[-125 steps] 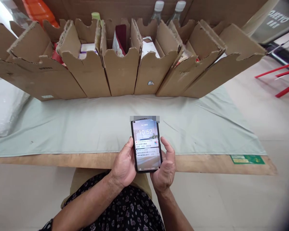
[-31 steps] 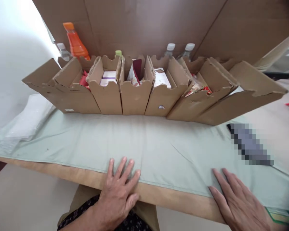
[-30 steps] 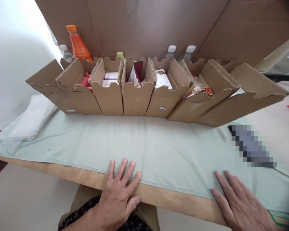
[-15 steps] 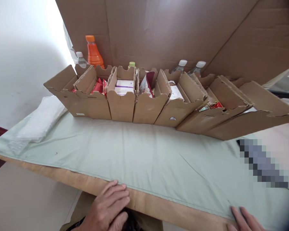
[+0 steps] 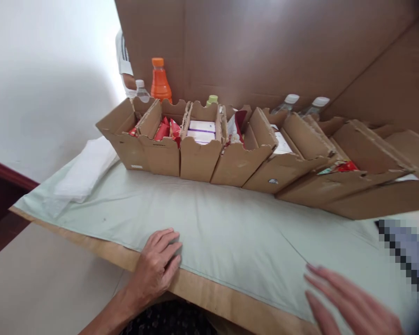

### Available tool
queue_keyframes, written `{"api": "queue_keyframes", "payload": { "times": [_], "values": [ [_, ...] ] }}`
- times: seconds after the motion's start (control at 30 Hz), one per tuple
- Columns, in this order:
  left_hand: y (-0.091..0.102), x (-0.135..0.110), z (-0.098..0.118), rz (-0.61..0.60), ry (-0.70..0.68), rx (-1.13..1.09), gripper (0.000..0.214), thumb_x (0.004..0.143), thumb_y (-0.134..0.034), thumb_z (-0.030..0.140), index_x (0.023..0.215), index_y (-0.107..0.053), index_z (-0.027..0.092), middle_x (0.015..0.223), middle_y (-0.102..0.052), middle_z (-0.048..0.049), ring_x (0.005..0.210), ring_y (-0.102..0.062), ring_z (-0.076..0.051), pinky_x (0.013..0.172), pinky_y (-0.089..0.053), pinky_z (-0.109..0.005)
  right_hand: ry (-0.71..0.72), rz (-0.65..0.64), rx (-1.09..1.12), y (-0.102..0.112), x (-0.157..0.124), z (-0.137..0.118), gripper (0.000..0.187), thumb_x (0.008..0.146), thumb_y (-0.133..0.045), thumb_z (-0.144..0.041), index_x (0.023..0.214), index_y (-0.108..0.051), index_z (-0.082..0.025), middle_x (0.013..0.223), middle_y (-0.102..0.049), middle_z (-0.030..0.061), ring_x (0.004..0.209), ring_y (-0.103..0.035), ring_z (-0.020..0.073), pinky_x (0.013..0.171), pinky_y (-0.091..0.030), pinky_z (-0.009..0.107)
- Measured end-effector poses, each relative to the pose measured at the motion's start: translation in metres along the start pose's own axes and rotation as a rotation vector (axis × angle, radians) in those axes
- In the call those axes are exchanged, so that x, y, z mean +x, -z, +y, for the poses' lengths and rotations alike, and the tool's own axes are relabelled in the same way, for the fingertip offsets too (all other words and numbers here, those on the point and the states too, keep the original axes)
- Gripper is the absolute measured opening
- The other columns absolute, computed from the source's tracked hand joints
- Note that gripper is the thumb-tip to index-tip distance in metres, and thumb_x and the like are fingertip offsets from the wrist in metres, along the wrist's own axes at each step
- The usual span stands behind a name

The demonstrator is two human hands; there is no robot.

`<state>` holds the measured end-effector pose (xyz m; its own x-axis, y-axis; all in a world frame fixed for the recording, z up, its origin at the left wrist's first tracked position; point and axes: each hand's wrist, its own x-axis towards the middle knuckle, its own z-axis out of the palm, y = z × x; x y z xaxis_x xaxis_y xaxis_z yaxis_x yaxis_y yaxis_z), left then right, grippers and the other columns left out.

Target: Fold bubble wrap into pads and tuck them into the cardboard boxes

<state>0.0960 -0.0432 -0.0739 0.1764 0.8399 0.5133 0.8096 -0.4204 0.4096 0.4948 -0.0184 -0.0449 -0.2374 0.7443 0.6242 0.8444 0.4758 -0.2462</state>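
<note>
My left hand (image 5: pixel 159 260) rests palm down at the front edge of a pale green cloth (image 5: pixel 216 228), its fingers slightly bent and nothing seen in it. To the right, my right hand (image 5: pixel 349 298) is over the cloth with fingers stretched and thumb apart, a little blurred and holding nothing. Beyond both hands stands a row of open cardboard boxes (image 5: pixel 197 160). Inside them I see red packets (image 5: pixel 165 130), white boxes with purple edges (image 5: pixel 201 131), a maroon and white bag (image 5: pixel 236 126) and a white pack (image 5: pixel 282 143).
Behind the row are an orange bottle (image 5: pixel 160 83), clear bottles with white caps (image 5: pixel 290 100) and a tall cardboard panel (image 5: pixel 247 51). Folded bubble wrap (image 5: pixel 87 170) lies at left. A pixelated object (image 5: pixel 407 251) is at right. Part of a person's sleeve (image 5: pixel 125 58) shows behind the panel.
Both hands have moved forward from the table edge onto the cloth, and the right one shows more fully. The view has shifted left, so the boxes appear further right.
</note>
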Motion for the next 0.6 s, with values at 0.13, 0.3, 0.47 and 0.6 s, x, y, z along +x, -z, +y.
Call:
{"api": "queue_keyframes", "payload": {
  "times": [0.13, 0.3, 0.47, 0.6],
  "values": [
    [-0.003, -0.006, -0.004, 0.038, -0.03, -0.027, 0.025, 0.097, -0.058, 0.011, 0.115, -0.072, 0.019, 0.119, -0.077, -0.0106, 0.12, -0.068, -0.026, 0.101, -0.057, -0.043, -0.093, 0.11, -0.394, 0.031, 0.102, 0.035, 0.065, 0.094, -0.058, -0.045, 0.156, -0.042, -0.055, 0.15, -0.062, 0.0034, 0.134, -0.062, 0.0338, 0.113, -0.046, 0.056],
    [-0.005, -0.007, -0.01, 0.057, -0.077, -0.038, 0.025, 0.097, -0.058, 0.011, 0.117, -0.071, 0.02, 0.118, -0.077, -0.0095, 0.119, -0.068, -0.026, 0.1, -0.055, -0.041, -0.271, 0.025, -0.631, 0.052, 0.165, 0.089, 0.068, 0.089, -0.052, -0.045, 0.149, -0.052, -0.013, 0.155, -0.055, 0.0214, 0.142, -0.051, 0.0409, 0.113, -0.04, 0.057],
    [-0.006, -0.008, -0.01, 0.056, -0.092, -0.044, 0.025, 0.097, -0.058, 0.011, 0.116, -0.071, 0.019, 0.118, -0.077, -0.0096, 0.118, -0.069, -0.025, 0.101, -0.054, -0.04, -0.529, -0.169, -0.678, 0.058, 0.186, 0.112, 0.069, 0.087, -0.053, -0.037, 0.15, -0.05, -0.01, 0.151, -0.056, 0.026, 0.137, -0.052, 0.0412, 0.103, -0.039, 0.055],
    [-0.005, -0.009, -0.011, 0.051, -0.084, -0.034, 0.024, 0.096, -0.059, 0.011, 0.116, -0.071, 0.02, 0.118, -0.077, -0.0088, 0.118, -0.07, -0.025, 0.102, -0.054, -0.039, -0.527, -0.28, -0.72, 0.067, 0.201, 0.135, 0.058, 0.09, -0.053, -0.029, 0.146, -0.058, -0.013, 0.143, -0.062, 0.0254, 0.138, -0.05, 0.0379, 0.1, -0.032, 0.051]
  ]
}}
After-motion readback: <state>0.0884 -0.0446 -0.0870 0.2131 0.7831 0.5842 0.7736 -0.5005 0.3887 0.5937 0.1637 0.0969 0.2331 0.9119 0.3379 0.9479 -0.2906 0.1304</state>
